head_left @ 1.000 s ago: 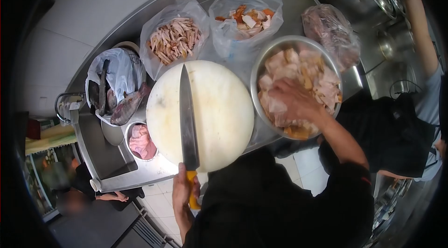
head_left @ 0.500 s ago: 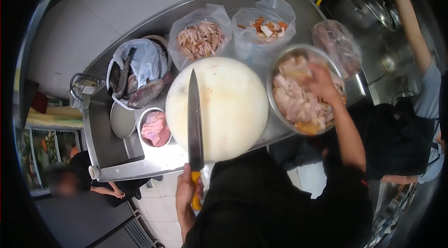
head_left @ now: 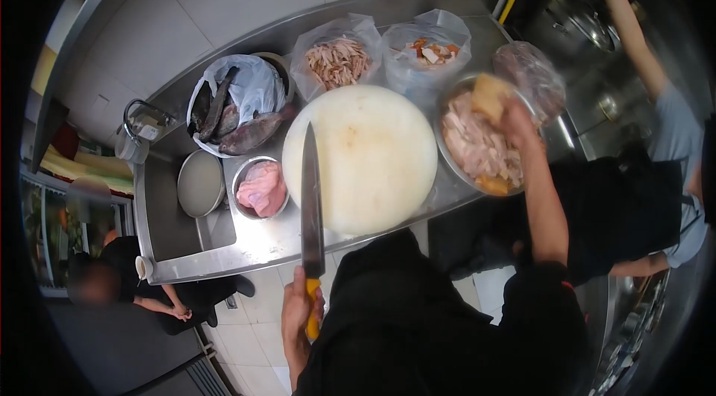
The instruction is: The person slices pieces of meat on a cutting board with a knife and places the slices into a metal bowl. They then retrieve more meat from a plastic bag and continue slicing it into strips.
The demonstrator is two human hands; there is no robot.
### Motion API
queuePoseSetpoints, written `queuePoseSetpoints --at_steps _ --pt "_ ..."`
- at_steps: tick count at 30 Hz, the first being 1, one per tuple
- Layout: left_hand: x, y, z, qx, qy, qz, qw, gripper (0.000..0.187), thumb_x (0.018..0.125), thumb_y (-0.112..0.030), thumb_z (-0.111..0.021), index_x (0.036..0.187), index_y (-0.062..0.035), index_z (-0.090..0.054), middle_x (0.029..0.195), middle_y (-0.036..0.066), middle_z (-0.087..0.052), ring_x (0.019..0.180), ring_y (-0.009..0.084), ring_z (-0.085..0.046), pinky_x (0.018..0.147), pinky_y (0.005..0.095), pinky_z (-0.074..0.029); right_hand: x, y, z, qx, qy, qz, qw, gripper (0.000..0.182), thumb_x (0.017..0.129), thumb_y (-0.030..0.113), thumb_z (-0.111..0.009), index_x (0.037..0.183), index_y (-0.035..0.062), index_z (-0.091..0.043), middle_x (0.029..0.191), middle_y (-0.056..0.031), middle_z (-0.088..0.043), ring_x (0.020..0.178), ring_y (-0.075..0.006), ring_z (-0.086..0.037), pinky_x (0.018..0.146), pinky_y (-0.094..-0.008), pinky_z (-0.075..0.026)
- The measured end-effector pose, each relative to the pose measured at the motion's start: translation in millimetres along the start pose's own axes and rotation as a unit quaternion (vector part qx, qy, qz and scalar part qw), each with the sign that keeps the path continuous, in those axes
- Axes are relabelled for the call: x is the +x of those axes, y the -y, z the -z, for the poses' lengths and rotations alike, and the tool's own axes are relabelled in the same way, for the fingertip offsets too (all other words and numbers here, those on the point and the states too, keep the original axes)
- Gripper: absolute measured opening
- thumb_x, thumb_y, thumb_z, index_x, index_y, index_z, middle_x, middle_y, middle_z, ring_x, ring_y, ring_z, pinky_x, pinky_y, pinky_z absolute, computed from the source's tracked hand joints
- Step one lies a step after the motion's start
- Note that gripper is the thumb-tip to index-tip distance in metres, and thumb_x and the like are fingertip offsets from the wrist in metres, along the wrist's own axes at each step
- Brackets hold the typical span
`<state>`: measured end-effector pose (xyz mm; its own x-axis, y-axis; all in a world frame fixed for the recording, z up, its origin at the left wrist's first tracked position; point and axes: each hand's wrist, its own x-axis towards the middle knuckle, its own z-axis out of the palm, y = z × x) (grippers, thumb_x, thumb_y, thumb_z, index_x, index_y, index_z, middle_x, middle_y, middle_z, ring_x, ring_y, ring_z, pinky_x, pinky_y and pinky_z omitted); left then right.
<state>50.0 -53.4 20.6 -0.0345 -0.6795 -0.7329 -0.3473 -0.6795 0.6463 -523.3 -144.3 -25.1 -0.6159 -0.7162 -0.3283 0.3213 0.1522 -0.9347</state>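
Note:
My left hand (head_left: 299, 309) is wrapped round the yellow handle of a long knife (head_left: 311, 202). The blade points away from me over the left side of a round white cutting board (head_left: 365, 165). My right hand (head_left: 520, 127) grips a yellowish piece of meat (head_left: 490, 98) above a metal bowl (head_left: 440, 137) of pale meat pieces (head_left: 473, 146). Its fingertips are partly hidden. Behind the board stand a plastic bag of meat strips (head_left: 337, 62) and another bag with orange and white pieces (head_left: 431, 53).
Left of the board are a bowl of pink meat (head_left: 261, 189), a bagged container of fish (head_left: 246, 131) and a sink (head_left: 168, 209) with a tap (head_left: 138, 114). Wrapped meat (head_left: 529, 79) lies beyond the bowl. Other people stand at far left and right.
The view has shifted a little. My right hand has lifted the yellowish piece to the bowl's far rim, where it now shows clearly. My left hand still holds the knife.

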Motion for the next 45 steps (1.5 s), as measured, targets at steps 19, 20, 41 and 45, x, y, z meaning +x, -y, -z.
queuePoseSetpoints --at_steps 19,20,41,45 --pt "-9.2 48.9 24.0 0.036 0.019 0.022 0.999 0.076 0.106 -0.063 -0.034 0.068 -0.0019 -0.056 0.05 0.005 -0.049 0.039 0.0149 -0.047 0.042 0.0302 -0.038 -187.5 -125.2 -151.7 -0.443 0.17 0.18 0.862 0.036 0.087 0.018 -0.075 0.121 0.0084 -0.068 0.123 -0.0152 -0.066 0.118 -0.0302 -0.061 0.097 -0.0432 -0.052" --pt "-8.6 52.7 24.4 0.041 0.016 0.02 0.999 0.076 0.106 -0.063 -0.034 0.069 -0.0011 -0.057 0.051 0.006 -0.049 0.04 0.0151 -0.048 0.042 0.0309 -0.038 -180.7 -120.4 -152.0 -0.497 0.151 0.337 0.785 0.038 0.082 0.018 -0.077 0.119 0.0097 -0.07 0.123 -0.0158 -0.065 0.123 -0.0319 -0.059 0.101 -0.0448 -0.049" --pt "-37.8 4.0 -40.0 0.342 -0.115 -0.07 0.93 0.066 0.11 -0.047 -0.042 0.076 0.0069 -0.061 0.068 0.032 -0.061 0.073 0.0533 -0.063 0.067 0.0547 -0.048 -179.6 -161.6 -177.0 -0.457 0.231 0.4 0.76 0.05 0.072 0.029 -0.074 0.118 0.0098 -0.068 0.13 -0.0095 -0.057 0.121 -0.0354 -0.048 0.1 -0.0517 -0.037" --pt "-49.7 -5.2 -36.8 0.349 -0.094 -0.037 0.932 0.062 0.109 -0.045 -0.042 0.081 0.0067 -0.063 0.072 0.034 -0.062 0.077 0.0557 -0.063 0.07 0.0579 -0.049 -178.0 -164.3 -178.4 -0.461 0.223 0.41 0.755 0.048 0.073 0.03 -0.073 0.117 0.0104 -0.068 0.13 -0.0097 -0.057 0.12 -0.0347 -0.048 0.099 -0.0514 -0.037"
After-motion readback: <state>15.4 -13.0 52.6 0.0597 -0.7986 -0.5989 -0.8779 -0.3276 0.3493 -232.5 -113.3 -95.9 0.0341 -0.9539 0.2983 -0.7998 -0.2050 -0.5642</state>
